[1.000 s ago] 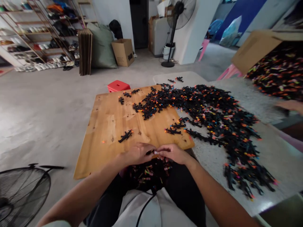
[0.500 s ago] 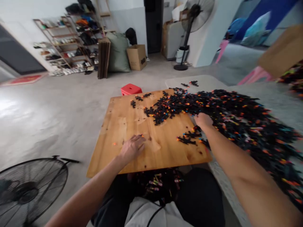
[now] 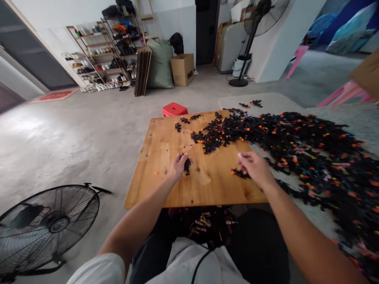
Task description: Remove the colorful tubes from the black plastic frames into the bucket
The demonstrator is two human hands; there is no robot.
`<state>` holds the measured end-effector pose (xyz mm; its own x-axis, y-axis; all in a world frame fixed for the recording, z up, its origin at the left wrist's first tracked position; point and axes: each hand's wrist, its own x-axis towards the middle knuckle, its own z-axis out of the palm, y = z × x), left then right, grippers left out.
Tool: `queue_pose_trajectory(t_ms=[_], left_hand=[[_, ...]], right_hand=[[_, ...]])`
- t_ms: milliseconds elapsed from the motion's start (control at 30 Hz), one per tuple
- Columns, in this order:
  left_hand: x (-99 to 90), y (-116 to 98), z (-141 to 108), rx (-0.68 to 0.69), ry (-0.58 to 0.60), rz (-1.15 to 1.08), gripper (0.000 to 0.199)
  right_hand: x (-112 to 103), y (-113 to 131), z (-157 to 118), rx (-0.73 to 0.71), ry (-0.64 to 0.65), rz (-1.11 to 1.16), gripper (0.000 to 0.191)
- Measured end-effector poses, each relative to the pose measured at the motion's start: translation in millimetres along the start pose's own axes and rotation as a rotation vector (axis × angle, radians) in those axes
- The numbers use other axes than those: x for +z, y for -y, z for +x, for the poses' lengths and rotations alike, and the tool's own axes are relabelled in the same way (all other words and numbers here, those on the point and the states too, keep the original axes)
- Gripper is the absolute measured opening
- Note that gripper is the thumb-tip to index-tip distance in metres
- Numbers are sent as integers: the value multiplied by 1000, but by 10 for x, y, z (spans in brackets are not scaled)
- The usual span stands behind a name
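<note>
My left hand [image 3: 179, 164] rests on the wooden board [image 3: 160, 157] with its fingers closed on a small black plastic piece [image 3: 187, 165]. My right hand [image 3: 254, 167] hovers over the board's right side, fingers curled on a black piece [image 3: 238, 172]. A large heap of black pieces with orange, blue and pink bits [image 3: 296, 146] spreads from the board's far right corner across the grey table [image 3: 272, 103]. More such pieces lie in my lap [image 3: 204, 225] below the board's near edge.
A floor fan [image 3: 49, 225] stands at the lower left. A red stool [image 3: 174, 109] sits behind the board. Shoe shelves [image 3: 97, 55], a cardboard box [image 3: 182, 69], a standing fan [image 3: 254, 35] and pink chairs [image 3: 340, 93] stand farther back on the concrete floor.
Both hands left my lap edge and reached onto the board. The left hand closed on a loose black piece; the right went to the heap's edge and drew back with a piece.
</note>
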<state>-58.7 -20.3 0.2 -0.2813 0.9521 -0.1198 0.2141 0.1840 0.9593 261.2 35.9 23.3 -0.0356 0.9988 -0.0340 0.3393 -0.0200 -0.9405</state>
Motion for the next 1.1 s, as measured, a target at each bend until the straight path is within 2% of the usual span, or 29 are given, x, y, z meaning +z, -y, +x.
queue_pose_trajectory(t_ms=[33, 100, 167, 233, 400, 600, 900, 1100], left_hand=[[100, -65, -33, -13, -27, -138, 48], [307, -220, -130, -36, -78, -406, 53], [494, -384, -263, -33, -110, -545, 52], [635, -532, -403, -8, -144, -594, 49], [802, -757, -667, 32, -168, -660, 46], [887, -811, -836, 21, -145, -685, 50], [887, -846, -926, 74, -141, -666, 46], [868, -854, -978, 88, -135, -611, 52]], right_hand=[[162, 82, -286, 17, 104, 136, 49], [475, 227, -789, 30, 205, 332, 47], [712, 319, -1131, 43, 203, 462, 45], [832, 357, -1304, 58, 164, 548, 42], [756, 356, -1389, 30, 118, 602, 36], [623, 374, -1466, 15, 73, 593, 35], [648, 408, -1568, 153, 55, 747, 33], [665, 480, -1575, 177, 9, 861, 28]])
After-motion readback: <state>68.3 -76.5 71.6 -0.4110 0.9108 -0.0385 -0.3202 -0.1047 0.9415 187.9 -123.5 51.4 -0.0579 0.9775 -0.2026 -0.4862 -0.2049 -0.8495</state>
